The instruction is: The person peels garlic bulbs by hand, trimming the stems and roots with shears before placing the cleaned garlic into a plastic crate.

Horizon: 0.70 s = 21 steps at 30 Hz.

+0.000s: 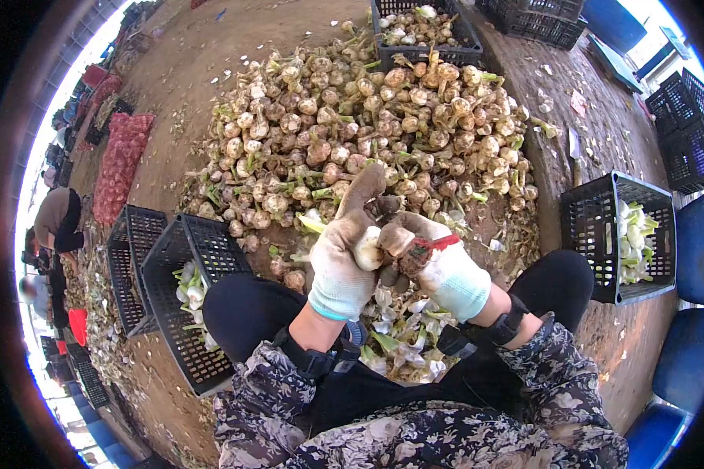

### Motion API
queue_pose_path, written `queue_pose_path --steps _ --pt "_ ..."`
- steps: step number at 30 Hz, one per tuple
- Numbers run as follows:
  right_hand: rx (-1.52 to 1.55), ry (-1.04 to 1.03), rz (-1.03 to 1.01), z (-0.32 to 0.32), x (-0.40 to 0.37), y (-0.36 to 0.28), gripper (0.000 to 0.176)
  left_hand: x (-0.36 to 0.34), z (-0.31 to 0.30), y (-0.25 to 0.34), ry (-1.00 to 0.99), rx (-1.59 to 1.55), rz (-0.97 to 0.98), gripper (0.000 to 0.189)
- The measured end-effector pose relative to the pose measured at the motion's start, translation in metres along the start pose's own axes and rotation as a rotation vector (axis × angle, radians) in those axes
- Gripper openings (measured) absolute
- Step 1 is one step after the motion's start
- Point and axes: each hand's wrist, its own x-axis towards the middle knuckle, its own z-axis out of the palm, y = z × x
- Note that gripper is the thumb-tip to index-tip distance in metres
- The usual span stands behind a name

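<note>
A pale garlic bulb (368,248) is held right at the centre of things, clamped in the grip of the left hand (343,262), its white flank turned toward the other glove! The right hand (438,266) is brought in close against it, fingers curled; whether anything is gripped inside them cannot be told, for the fingertips are hidden. A red strip (443,242) is seen across that glove, its purpose unclear. The bulb is presumably steadied by one hand so that it can be worked by the other, and both are held low over the lap, where everything is easily seen. Just beyond, a broad heap of garlic (328,133), stalks and dirty skins on, is spread on the ground, set in front probably so that bulbs can be reached without rising. Between the knees, whiter pieces (407,344) are gathered, right below the hands, where they can be dropped. And the flanks are covered too: a left crate (172,336) is stood tilted beside one knee, a right crate (590,242) near the other, pale garlic held in each, placed likely for a short reach. At the heap's far edge, another crate (430,57) is seen, partly filled.
</note>
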Motion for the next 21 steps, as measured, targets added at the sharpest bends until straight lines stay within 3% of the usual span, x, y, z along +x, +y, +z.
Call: queue_pose_path --steps 5,6,7,8,9,11,12,13,14,17,19,20,21 --pt "-0.121 0.094 -0.092 -0.015 0.011 0.016 0.035 0.003 -0.005 -0.005 0.150 -0.170 -0.050 0.046" --pt "0.005 0.093 -0.174 -0.015 0.012 0.019 0.036 0.003 -0.024 -0.013 0.160 0.166 0.040 0.046" --pt "-0.106 0.083 -0.334 -0.012 0.005 0.011 0.037 0.006 -0.031 -0.017 0.154 0.495 0.148 0.046" --pt "-0.428 0.116 -0.501 -0.009 0.004 0.007 0.038 0.003 -0.009 -0.008 0.162 -0.042 -0.050 0.044" --pt "-0.759 0.153 -0.656 -0.005 0.003 0.008 0.039 0.003 -0.019 -0.017 0.310 -0.001 -0.197 0.047" --pt "-0.352 0.073 -0.529 -0.003 0.010 0.027 0.043 -0.005 -0.010 -0.018 0.178 0.222 -0.002 0.050" --pt "-0.066 0.042 -0.238 -0.007 0.014 0.032 0.040 0.000 -0.014 -0.019 0.248 0.286 0.070 0.050" --pt "0.028 0.082 -0.061 -0.022 0.028 0.055 0.034 0.004 -0.021 -0.020 0.328 0.352 0.136 0.051" --pt "0.021 0.084 -0.057 -0.033 0.034 0.055 0.034 0.006 -0.019 -0.011 0.328 0.344 0.136 0.051" --pt "-1.138 0.149 -0.286 -0.082 0.049 0.033 0.025 0.006 -0.012 0.024 0.630 0.238 0.279 0.048" --pt "-1.920 0.213 -0.540 -0.099 0.072 -0.014 0.026 0.007 -0.039 0.022 0.670 0.162 0.320 0.048" --pt "-2.071 0.553 -0.165 -0.153 0.120 -0.007 0.028 0.005 -0.040 0.023 0.714 0.164 0.312 0.044" --pt "-2.103 0.430 -0.312 -0.103 0.099 -0.070 0.024 0.005 -0.044 0.021 0.720 0.174 0.389 0.042"
